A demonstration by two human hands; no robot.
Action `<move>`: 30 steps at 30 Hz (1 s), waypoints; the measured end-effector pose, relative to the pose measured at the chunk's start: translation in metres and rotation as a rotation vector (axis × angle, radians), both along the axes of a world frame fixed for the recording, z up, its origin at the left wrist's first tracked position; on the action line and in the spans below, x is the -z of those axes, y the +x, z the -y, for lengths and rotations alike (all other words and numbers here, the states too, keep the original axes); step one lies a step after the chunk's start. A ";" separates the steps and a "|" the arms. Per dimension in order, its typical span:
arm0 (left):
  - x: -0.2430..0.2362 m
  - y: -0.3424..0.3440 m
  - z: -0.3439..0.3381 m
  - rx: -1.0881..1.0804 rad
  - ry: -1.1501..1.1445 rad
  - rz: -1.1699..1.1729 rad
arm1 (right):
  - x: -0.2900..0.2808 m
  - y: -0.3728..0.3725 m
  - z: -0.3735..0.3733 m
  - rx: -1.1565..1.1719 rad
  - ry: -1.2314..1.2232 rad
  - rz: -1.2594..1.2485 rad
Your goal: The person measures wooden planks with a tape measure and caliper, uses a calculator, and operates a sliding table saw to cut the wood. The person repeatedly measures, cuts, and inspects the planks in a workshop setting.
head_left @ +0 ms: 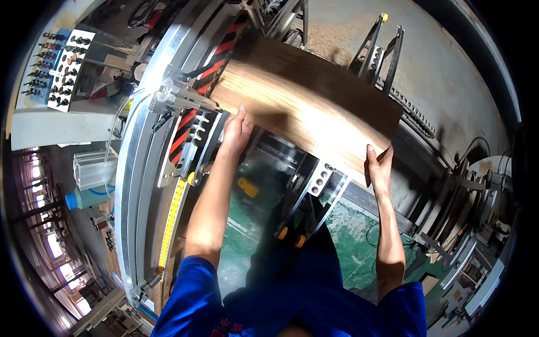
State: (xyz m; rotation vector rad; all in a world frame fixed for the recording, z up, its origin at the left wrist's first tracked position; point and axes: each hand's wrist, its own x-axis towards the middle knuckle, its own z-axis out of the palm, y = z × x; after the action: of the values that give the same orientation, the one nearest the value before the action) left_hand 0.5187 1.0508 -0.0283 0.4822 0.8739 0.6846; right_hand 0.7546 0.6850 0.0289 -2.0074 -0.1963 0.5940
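A wide wooden board [303, 106] lies across the machine in front of me, its left end against the red-and-black striped strip [220, 59]. My left hand [238, 130] grips its near edge toward the left, thumb on the top face and the other fingers hidden below. At the near right corner my right hand [380, 164] holds the board, thumb near the edge and fingers wrapped round the end. Bright light falls along the middle of the board, while its far side is in shadow.
A long curved-looking metal beam [137, 168] runs along the left, with a yellow scale [173, 222] beside it. Metal support arms [331, 182] with orange end caps reach toward me. A rack of drill bits [70, 70] stands far left, near a blue-capped bottle [90, 198].
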 end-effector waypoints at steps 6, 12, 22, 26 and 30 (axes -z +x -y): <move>-0.008 0.000 0.001 0.045 0.010 -0.064 | 0.007 0.002 0.009 -0.048 -0.026 0.090; -0.012 0.000 -0.001 0.070 -0.020 -0.087 | 0.043 -0.004 -0.001 0.185 0.155 0.274; -0.009 -0.002 0.003 0.138 0.023 -0.162 | 0.068 0.006 0.009 0.283 0.178 -0.016; -0.052 -0.008 0.030 0.138 0.035 -0.251 | 0.057 0.008 0.010 0.228 0.171 -0.088; -0.033 -0.055 0.016 0.101 0.350 -0.601 | 0.071 0.008 0.006 0.196 0.225 -0.015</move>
State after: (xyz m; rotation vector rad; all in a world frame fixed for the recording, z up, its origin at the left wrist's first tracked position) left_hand 0.4636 1.0351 0.0045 1.0750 1.2867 0.6071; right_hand 0.7630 0.6786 -0.0420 -1.7788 -0.0531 0.4422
